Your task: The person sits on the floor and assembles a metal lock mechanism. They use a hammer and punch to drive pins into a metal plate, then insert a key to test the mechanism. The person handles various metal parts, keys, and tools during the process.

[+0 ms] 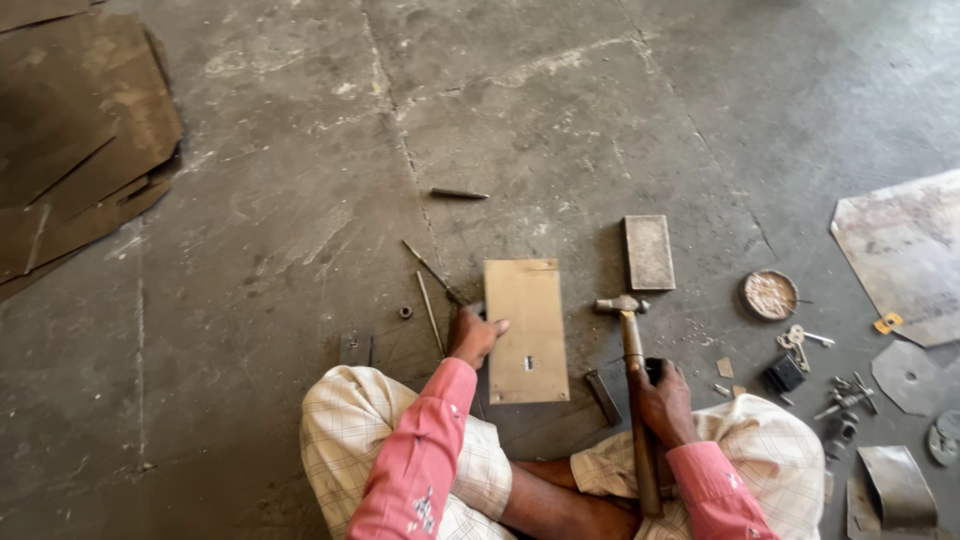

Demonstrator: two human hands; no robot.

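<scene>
The flat rectangular brass-coloured metal plate (526,330) lies on the grey concrete floor (300,200) just ahead of the seated person's crossed legs, a small slot near its lower middle. The left hand (473,335) presses on the plate's left edge, fingers curled over something too small to make out. The right hand (662,400) is clenched around the long wooden handle of a steel ball-peen hammer (632,385), whose head rests on the floor just right of the plate.

The likeliest trouble is a blow landing on the left hand's fingers, since they sit right at the plate's edge; the plate could also skid on the bare floor if struck off-centre.

Around it: stacked brown sheets (80,130) at the far left edge of the floor, pale cut sheet pieces (905,250) on the right, a grey rectangular block (649,252) beyond the hammer head, a round dish of small parts (769,295), thin rods (432,290) close by the left hand, and keys (797,338).
</scene>
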